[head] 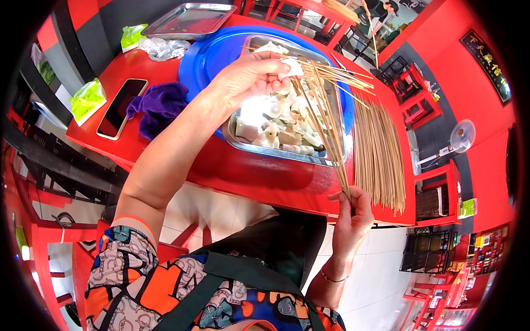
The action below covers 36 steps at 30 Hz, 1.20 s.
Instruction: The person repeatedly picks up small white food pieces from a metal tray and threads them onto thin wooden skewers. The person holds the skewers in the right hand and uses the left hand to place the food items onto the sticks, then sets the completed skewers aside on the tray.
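Observation:
Between the fingers of my left hand is a pale, whitish piece of food, held over a metal tray. My right hand grips a small bunch of thin wooden skewers by their lower ends, near the table's front edge. The skewers slant up and away, their far tips close to my left fingers. Many pale food pieces fill the tray, partly hidden by my left hand and a bright glare. More skewers lie across the tray's far right rim, some apparently with food on their ends.
A large pile of loose skewers covers the right of the red table. Under the tray is a blue round lid or basin. Leftward lie a purple cloth, a phone, tissue packs and another metal tray. A person stands far off.

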{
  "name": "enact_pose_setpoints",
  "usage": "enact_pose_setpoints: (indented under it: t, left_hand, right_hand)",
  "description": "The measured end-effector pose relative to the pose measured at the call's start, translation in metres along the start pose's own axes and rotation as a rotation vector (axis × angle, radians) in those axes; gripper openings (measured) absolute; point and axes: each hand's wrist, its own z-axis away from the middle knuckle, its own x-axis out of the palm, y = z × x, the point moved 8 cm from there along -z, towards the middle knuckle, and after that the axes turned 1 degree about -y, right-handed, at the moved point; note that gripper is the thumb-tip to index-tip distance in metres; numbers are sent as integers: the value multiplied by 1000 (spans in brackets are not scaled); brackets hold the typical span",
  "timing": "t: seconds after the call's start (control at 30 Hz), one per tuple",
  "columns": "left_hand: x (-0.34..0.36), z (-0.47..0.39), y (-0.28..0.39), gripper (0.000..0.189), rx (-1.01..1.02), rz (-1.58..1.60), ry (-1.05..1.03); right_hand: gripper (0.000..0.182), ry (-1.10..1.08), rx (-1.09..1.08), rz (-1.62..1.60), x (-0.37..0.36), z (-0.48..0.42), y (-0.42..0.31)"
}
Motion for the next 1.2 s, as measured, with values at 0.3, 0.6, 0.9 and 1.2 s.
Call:
enact_pose_setpoints:
  t: [0.3, 0.6, 0.9, 1.2]
  left_hand:
    - [-4, 3, 0, 24, 6, -34, 80]
    - [-2, 1, 1, 18, 36, 25, 49]
    - [2, 2, -2, 17, -8, -24, 37]
    - [4, 6, -1, 19, -33, -50, 59]
  right_hand:
    - [2, 4, -1, -12, 2, 1, 3]
    - [3, 11, -4, 10, 2, 2, 4]
    - [2, 3, 0, -15, 3, 2, 6]
    - [2, 2, 38, -60, 5, 6, 12]
